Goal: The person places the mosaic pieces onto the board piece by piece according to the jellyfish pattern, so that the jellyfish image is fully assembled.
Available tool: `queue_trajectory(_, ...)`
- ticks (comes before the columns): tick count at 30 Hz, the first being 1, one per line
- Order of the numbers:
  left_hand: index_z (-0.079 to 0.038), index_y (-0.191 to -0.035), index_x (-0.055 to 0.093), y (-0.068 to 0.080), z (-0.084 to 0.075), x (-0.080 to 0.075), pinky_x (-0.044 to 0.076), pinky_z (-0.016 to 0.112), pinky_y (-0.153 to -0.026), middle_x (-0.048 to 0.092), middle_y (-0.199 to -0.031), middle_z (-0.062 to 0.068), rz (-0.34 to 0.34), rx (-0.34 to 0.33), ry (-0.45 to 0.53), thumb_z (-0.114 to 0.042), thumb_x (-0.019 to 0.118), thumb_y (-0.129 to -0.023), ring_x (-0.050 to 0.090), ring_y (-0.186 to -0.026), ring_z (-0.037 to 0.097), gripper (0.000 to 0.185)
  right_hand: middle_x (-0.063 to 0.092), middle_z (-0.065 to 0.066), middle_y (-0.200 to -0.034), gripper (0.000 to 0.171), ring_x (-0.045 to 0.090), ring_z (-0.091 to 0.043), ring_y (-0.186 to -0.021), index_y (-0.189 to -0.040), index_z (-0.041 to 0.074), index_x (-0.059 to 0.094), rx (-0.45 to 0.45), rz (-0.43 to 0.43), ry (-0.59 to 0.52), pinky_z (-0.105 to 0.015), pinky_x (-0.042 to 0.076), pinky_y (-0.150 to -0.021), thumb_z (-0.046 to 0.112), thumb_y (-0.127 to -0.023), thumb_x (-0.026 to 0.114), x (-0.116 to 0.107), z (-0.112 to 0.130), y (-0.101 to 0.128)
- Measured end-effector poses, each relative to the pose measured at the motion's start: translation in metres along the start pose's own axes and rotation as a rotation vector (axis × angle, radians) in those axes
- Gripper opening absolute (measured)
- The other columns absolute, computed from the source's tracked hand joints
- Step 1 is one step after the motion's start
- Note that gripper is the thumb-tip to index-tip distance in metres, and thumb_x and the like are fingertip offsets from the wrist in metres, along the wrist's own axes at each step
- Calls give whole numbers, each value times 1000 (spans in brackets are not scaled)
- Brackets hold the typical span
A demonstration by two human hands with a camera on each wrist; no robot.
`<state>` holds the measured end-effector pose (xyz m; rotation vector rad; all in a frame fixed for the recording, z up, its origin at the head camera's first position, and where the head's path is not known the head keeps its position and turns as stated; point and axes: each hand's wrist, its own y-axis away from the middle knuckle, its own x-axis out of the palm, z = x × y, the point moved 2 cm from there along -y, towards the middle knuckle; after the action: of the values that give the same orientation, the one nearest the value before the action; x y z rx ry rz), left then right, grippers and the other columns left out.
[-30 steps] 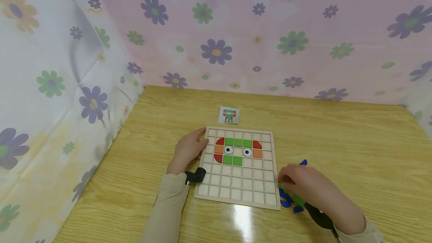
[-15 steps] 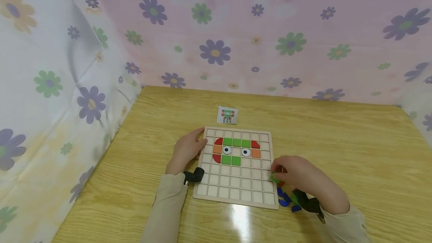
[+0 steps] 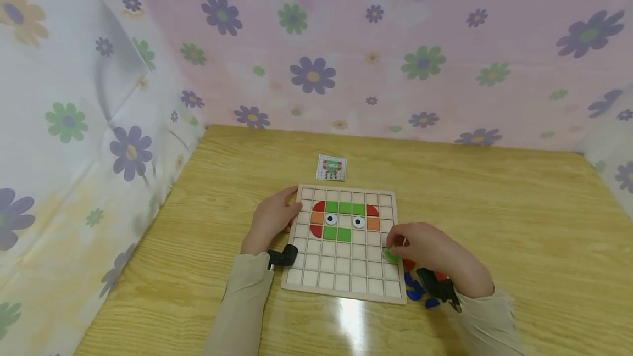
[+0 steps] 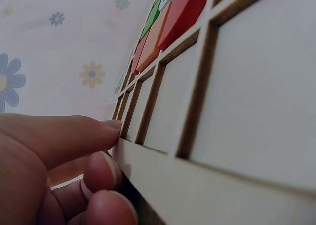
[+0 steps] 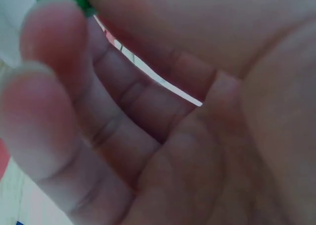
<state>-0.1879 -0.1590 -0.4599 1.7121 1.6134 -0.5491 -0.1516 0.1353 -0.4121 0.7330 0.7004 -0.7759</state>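
Observation:
A square wooden grid board (image 3: 343, 293) lies on the table. My left hand (image 3: 271, 218) holds it by its left edge; in the left wrist view the thumb (image 4: 79, 136) lies on the rim and the other fingers curl beside the edge. Over the board's right side, my right hand (image 3: 427, 246) pinches a green tile (image 3: 392, 255), a corner of which shows in the right wrist view. Set in the grid are several green square tiles (image 3: 346, 208), red rounded tiles (image 3: 316, 231), orange squares (image 3: 373, 223) and two eye tiles (image 3: 331, 218).
Behind the board lies a small picture card (image 3: 331, 168) with a coloured figure on a grid. Several blue pieces (image 3: 414, 291) and a red piece (image 3: 409, 264) lie right of the board, partly under the right wrist. A flowered cloth (image 3: 356, 70) hangs behind the table.
My right hand has moved from the loose pieces leftward and away from me, bringing the green tile over the board's right side. The left hand stays at the left edge.

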Motion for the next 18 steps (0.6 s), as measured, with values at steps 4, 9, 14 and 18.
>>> queue_trajectory(4, -24, -135, 39, -1, 1, 1, 39, 28, -43, 55, -52, 0, 3, 6, -5, -32, 54, -88, 52, -39, 16, 50, 54, 6, -74, 4, 48, -11, -63, -86, 18, 60, -24, -36, -14, -27, 41, -55, 17, -83, 63, 2, -2, -4)
queue_trajectory(9, -24, -135, 40, -2, 1, 2, 39, 29, -44, 55, -51, -1, -1, 19, -10, -32, 54, -87, 53, -39, 15, 51, 56, 9, -79, 6, 49, -10, -70, -89, 21, 61, -38, -130, -2, -28, 42, -62, 21, -83, 63, 7, -2, -12)
queue_trajectory(14, -23, -135, 40, -2, 1, 1, 39, 29, -44, 55, -51, -1, -3, 20, -14, -31, 54, -87, 52, -39, 15, 51, 56, 9, -81, 10, 49, -11, -72, -93, 21, 62, -37, -166, 4, -29, 41, -65, 21, -83, 64, 13, 1, -20)
queue_trajectory(18, -24, -135, 40, -2, 1, 0, 39, 29, -43, 55, -52, 0, -3, 17, -5, -31, 54, -87, 53, -39, 15, 50, 56, 9, -83, 13, 49, -10, -74, -96, 21, 62, -32, -162, 2, -29, 42, -66, 20, -83, 63, 17, 3, -26)
